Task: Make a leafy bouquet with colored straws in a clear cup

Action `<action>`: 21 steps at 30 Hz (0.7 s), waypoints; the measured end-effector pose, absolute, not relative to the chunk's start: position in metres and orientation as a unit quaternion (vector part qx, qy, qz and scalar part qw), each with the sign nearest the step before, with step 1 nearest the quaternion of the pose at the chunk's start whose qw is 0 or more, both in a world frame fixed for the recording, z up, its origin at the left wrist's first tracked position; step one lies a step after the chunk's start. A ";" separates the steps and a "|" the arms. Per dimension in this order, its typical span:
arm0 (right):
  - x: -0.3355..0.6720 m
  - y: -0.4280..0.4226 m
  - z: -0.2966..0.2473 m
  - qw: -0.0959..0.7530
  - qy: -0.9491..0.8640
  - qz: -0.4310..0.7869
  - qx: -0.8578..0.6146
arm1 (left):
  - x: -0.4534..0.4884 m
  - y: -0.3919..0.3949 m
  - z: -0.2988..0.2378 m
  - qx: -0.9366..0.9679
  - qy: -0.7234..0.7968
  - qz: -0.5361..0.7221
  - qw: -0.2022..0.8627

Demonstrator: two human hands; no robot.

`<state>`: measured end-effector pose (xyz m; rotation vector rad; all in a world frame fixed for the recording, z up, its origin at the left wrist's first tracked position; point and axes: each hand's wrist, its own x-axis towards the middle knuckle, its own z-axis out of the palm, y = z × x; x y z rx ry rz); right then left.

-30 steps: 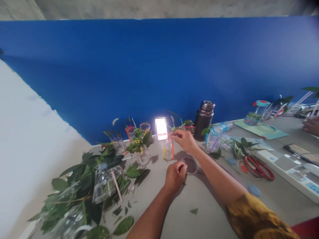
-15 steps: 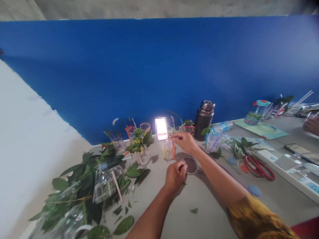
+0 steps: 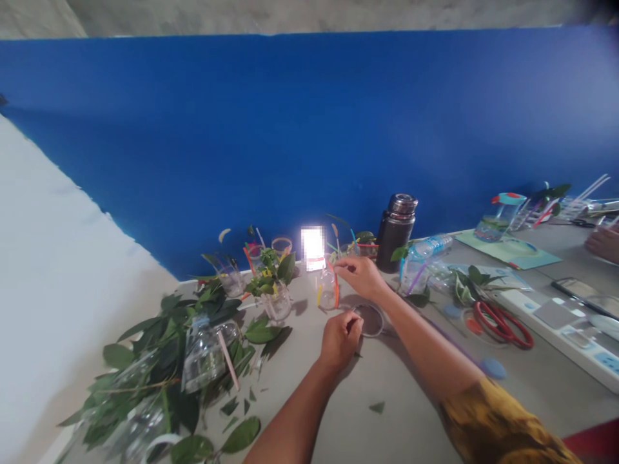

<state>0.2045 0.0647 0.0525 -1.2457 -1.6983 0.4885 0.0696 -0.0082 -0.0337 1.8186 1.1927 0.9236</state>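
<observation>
Landmark: a small clear cup (image 3: pixel 329 291) is being taken as the reference point, standing on the grey tabletop (image 3: pixel 416 412).

Straws: an orange straw (image 3: pixel 335 290) is being held up at the cup, its long axis leaning from the lower right to the upper left. A yellow straw (image 3: pixel 318 296) is being shown at the cup's left side, though whether it stands inside the cup is hard to tell.

Right hand (image 3: pixel 360 278): it is being kept just right of the cup, the nearer of the two hands, with its fingertips (image 3: pixel 337 267) being pinched together beside the orange straw's upper end. The view is small, so whether the straw is being grasped cannot be told.

Left hand (image 3: pixel 341 341): it is being held below and right of the cup, its fingers being curled inward at a round clear dish (image 3: pixel 371 321). Whether anything is being gripped cannot be told.

Around: a dark steel-capped flask (image 3: pixel 394 235) is being left behind and right of the cup. Red-handled scissors (image 3: pixel 503 325) are lying further right. A heap of leaves (image 3: pixel 145 361) is spreading out to the left. A co-worker's hand (image 3: pixel 604 245) is being shown well to the right.
</observation>
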 end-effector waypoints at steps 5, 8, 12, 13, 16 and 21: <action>0.209 0.062 0.056 0.459 -0.706 0.184 -0.507 | 0.070 -0.009 -0.031 0.713 0.467 0.361 0.378; 0.214 0.060 0.057 0.459 -0.707 0.182 -0.506 | 0.070 -0.008 -0.033 0.714 0.464 0.362 0.378; 0.222 0.057 0.056 0.455 -0.704 0.185 -0.513 | 0.069 -0.006 -0.036 0.718 0.463 0.364 0.372; 0.225 0.055 0.054 0.450 -0.705 0.183 -0.517 | 0.069 -0.006 -0.036 0.718 0.462 0.365 0.370; 0.235 0.043 0.045 0.425 -0.712 0.179 -0.530 | 0.068 -0.008 -0.037 0.712 0.456 0.381 0.375; 0.264 0.009 0.024 0.365 -0.723 0.181 -0.558 | 0.068 -0.010 -0.036 0.681 0.446 0.414 0.408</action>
